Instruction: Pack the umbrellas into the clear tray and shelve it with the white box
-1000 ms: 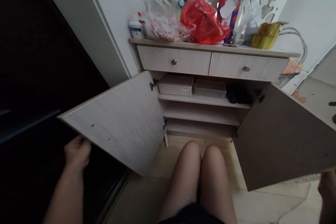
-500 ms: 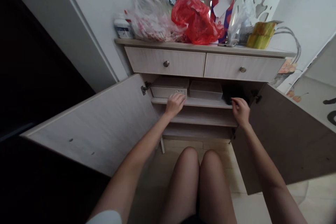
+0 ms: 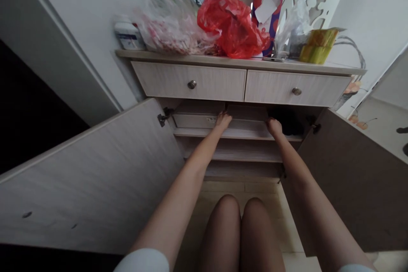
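A pale lidded box (image 3: 247,113), shaped like a shoebox, is on the top shelf of the open cabinet. My left hand (image 3: 224,120) closes around its left end, fingers curled over the edge. At the right end, my right hand (image 3: 274,126) grips the box with its fingers partly hidden. Left of my left hand is a second pale box (image 3: 194,120) with a small label on its front. A dark item (image 3: 288,122), too dim to make out, lies to the right of my right hand.
Cabinet doors stand wide on the left (image 3: 95,182) and right (image 3: 347,182). Above are two shut drawers (image 3: 191,85). The cabinet top (image 3: 216,58) carries a red plastic bag (image 3: 232,25), a clear bag (image 3: 175,29), a white bottle (image 3: 129,35) and a yellow package (image 3: 318,46). Lower shelves (image 3: 245,149) lie beneath.
Both hands have moved inward and taken hold of the right-hand box at its ends. My left hand went right, my right hand left. The view has come closer to the cabinet.
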### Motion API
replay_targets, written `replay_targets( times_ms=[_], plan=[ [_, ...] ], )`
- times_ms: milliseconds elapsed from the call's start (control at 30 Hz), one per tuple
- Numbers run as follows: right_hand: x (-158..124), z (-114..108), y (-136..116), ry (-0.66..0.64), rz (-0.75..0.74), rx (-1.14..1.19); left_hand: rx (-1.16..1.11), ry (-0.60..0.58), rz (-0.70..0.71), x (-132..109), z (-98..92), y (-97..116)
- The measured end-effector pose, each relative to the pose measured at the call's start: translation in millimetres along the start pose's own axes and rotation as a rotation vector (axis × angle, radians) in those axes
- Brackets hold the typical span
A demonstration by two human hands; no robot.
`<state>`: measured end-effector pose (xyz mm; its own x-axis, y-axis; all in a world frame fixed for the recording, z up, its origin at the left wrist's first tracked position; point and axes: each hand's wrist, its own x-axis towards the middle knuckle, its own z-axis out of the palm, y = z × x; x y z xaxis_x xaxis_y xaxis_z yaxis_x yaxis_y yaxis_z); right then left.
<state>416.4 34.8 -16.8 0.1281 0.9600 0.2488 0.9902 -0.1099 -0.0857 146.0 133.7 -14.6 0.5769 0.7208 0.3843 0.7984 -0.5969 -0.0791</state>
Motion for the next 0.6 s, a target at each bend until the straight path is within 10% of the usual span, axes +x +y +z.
replay_targets(
  times_ms=[267,600],
  plan=[
    [-56.2,-21.4,20.2,0.154,-0.134,0.059,-0.051,0.100,0.172,-54.0,-40.5,11.6],
    [-251.8,-39.7,10.4,0.248,-0.373,0.299,-0.111,0.320,0.278,-252.0,-77.2,63.2]
  ],
)
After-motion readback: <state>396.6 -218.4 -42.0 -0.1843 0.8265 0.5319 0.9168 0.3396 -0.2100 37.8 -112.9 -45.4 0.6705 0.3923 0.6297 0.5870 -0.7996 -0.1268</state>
